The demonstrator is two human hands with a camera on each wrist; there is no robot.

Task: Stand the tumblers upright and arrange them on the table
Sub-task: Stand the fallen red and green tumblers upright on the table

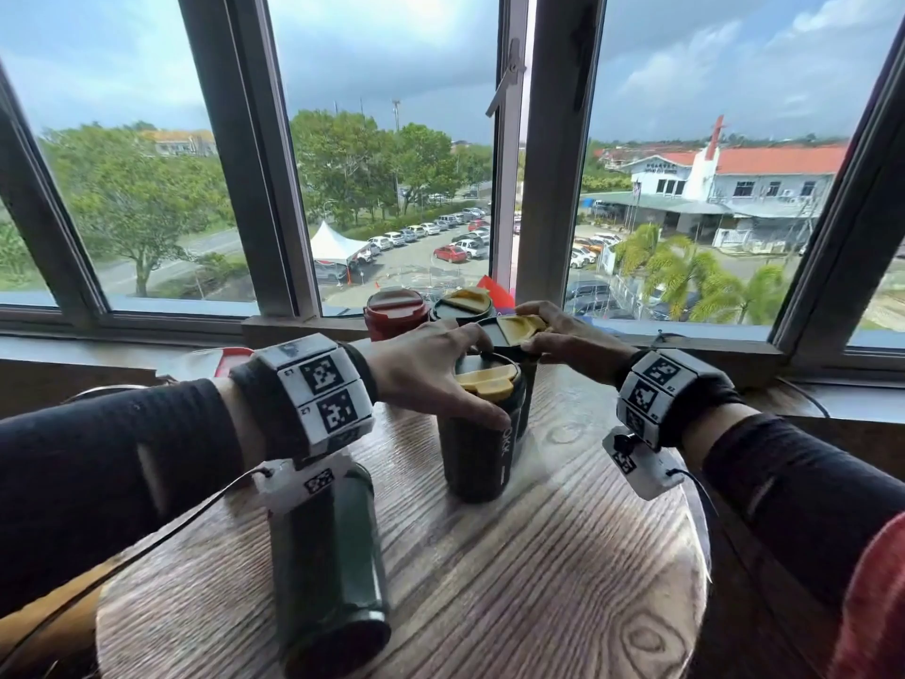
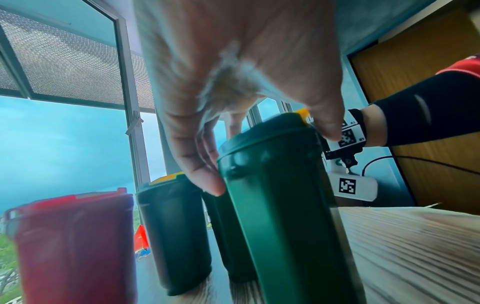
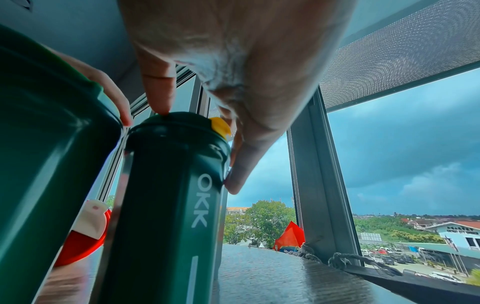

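At centre frame our left hand [image 1: 431,365] grips the lid of an upright dark green yellow-capped tumbler [image 1: 482,433]; our right hand [image 1: 563,338] clasps a second green tumbler [image 3: 168,195] just behind it on the round wooden table [image 1: 563,556].

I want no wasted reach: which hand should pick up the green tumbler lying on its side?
Left, probably. The lying tumbler sits just under the left hand's wrist, on that side of the table. The right hand is farther away, across the upright tumblers.
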